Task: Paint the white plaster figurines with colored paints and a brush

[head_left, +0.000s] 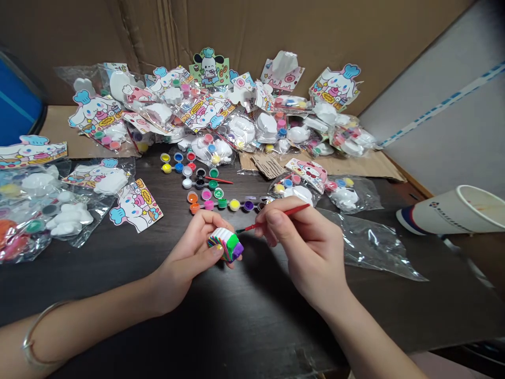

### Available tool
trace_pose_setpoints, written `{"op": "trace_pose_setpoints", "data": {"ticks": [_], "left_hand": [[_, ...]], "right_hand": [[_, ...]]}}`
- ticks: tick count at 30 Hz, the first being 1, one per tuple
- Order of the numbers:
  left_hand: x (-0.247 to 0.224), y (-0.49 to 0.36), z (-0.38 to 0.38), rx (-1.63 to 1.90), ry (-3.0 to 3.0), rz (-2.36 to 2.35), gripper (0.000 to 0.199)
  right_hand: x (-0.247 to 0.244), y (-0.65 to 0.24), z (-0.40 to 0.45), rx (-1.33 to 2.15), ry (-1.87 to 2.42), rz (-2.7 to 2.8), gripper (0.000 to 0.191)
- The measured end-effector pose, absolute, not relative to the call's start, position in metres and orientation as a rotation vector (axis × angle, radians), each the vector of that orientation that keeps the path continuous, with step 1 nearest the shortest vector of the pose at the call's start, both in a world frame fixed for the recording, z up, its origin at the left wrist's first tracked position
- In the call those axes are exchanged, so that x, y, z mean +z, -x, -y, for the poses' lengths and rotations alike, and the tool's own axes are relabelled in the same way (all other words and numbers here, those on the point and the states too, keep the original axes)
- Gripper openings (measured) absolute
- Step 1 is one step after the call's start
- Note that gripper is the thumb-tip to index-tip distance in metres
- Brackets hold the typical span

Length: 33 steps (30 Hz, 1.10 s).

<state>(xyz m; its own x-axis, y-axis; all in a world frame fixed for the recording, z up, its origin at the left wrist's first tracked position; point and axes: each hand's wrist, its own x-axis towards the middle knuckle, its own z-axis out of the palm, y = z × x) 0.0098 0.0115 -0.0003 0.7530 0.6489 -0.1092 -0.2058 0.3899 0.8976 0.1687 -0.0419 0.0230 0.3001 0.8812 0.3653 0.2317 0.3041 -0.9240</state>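
Between its thumb and fingers, my left hand holds a small figurine, partly white and partly painted with stripes, green and purple. My right hand pinches a red paintbrush, its dark tip close beside the green part of the figurine; whether they touch I cannot tell. Just beyond my hands stand open paint pots, among them a yellow pot, a purple pot and an orange pot. A second red brush lies by the black and green pots.
Bagged white figurines with paints are heaped along the back against a cardboard wall. More bags lie at the left, beside a printed card. At the right are a clear plastic wrapper and a tilted paper cup.
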Motion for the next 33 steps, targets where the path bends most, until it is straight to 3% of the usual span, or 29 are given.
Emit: {"op": "trace_pose_setpoints", "data": {"ticks": [18, 27, 33], "left_hand": [[0.000, -0.009, -0.012, 0.590, -1.029, -0.479, 0.021], [0.001, -0.013, -0.021, 0.317, -0.535, -0.410, 0.009], [0.006, -0.014, -0.023, 0.286, -0.484, -0.440, 0.024]], "right_hand": [[0.022, -0.168, 0.042, 0.599, 1.214, 1.199, 0.017], [0.022, -0.170, 0.043, 0.617, 1.164, 1.230, 0.017], [0.022, -0.169, 0.043, 0.662, 1.120, 1.244, 0.018]]}}
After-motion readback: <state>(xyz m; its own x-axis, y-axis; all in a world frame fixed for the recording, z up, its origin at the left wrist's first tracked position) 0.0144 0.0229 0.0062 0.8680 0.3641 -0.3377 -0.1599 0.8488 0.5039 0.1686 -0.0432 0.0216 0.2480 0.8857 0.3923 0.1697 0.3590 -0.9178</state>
